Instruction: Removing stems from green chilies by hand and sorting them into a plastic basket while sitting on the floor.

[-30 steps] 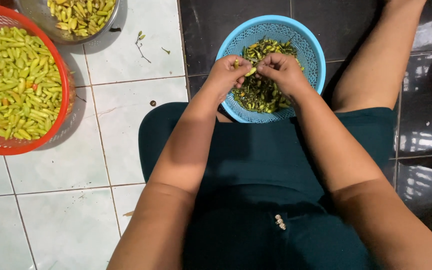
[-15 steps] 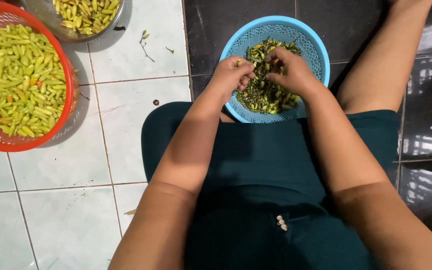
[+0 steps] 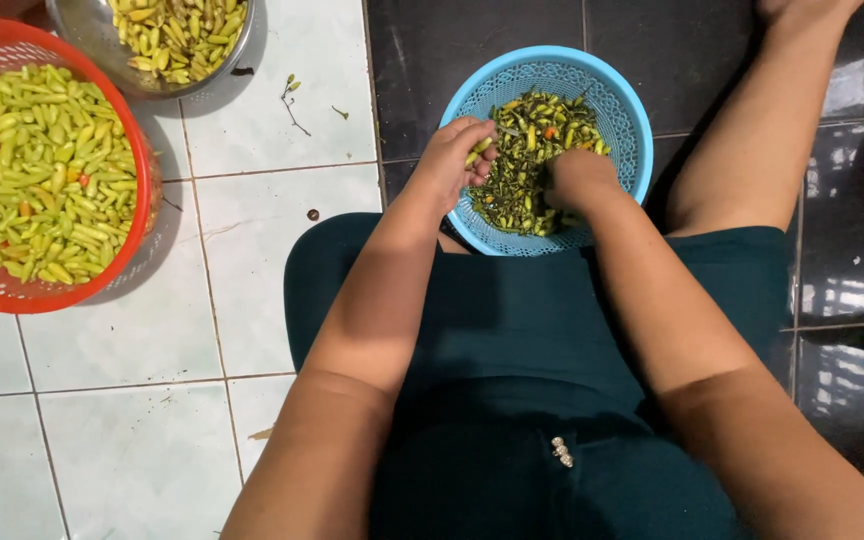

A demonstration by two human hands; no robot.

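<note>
I am pinching one green chili in my left hand at the blue basket's left rim; my right hand is digging into its stems, grip hidden. Red basket at the floor's left edge is looking full, so much seems done.

Hidden and cut-off bits

Fingertips of right hand buried in the chilli pile, grip not clear. Red basket cut by left edge, metal bowl by top edge. Left hand curled, pod mostly covered.
</note>
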